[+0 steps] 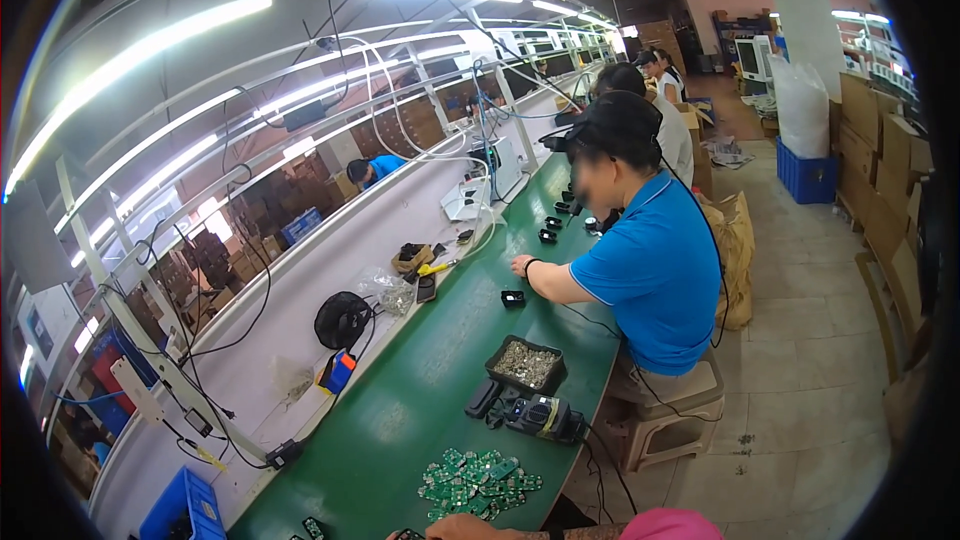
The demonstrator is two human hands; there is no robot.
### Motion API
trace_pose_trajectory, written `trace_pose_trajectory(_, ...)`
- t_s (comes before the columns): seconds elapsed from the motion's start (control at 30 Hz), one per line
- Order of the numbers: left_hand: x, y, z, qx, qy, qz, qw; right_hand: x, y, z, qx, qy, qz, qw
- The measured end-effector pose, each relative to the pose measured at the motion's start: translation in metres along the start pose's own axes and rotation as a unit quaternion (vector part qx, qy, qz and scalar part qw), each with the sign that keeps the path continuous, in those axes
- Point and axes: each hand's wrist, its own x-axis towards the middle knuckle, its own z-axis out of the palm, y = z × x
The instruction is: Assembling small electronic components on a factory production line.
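At the lower edge my right hand (468,528) reaches in from the right, cut off by the frame. Its fingertips close against a small black part (409,535), of which only the top shows. Just beyond the hand lies a loose pile of small green circuit boards (478,485). To the left, two dark pieces with green boards (313,528) rest near the bench's front. A dark band circles my right wrist, and pink cloth (670,524) shows beside the forearm. My left hand does not show.
Past the boards on the green bench (400,420) stand a black device with a cable (545,417) and a black tray of small metal parts (527,364). A co-worker in blue (650,270) sits farther along, hands near black housings. A blue bin (185,510) is at lower left.
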Motion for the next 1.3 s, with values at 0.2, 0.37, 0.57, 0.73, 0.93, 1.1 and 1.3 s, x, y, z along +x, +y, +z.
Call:
trace_pose_trajectory(0.2,-0.007,0.001,0.003,0.031,0.007,0.014,0.999,-0.001,-0.01,0.016,0.069,0.07,0.048,0.994)
trace_pose_trajectory(0.37,-0.004,0.006,0.017,-0.025,0.046,0.127,0.99,0.009,-0.007,0.007,0.145,-0.017,0.04,0.989)
trace_pose_trajectory(0.57,-0.001,0.047,0.031,0.055,0.053,0.1,0.992,0.019,-0.024,0.004,0.104,0.063,0.034,0.992)
trace_pose_trajectory(0.73,0.003,0.028,0.02,0.024,0.119,0.1,0.988,0.04,-0.013,0.021,0.143,0.03,0.032,0.989)
trace_pose_trajectory(0.93,0.003,0.006,-0.014,-0.052,0.168,0.003,0.984,0.072,-0.016,0.045,0.063,-0.153,0.075,0.983)
trace_pose_trajectory(1.1,0.002,-0.014,-0.044,-0.124,0.273,-0.023,0.954,0.112,-0.04,0.087,-0.014,-0.274,0.028,0.961)
trace_pose_trajectory(1.3,-0.049,0.029,-0.081,0.009,0.253,-0.043,0.966,0.226,0.059,0.16,-0.004,-0.209,0.056,0.976)
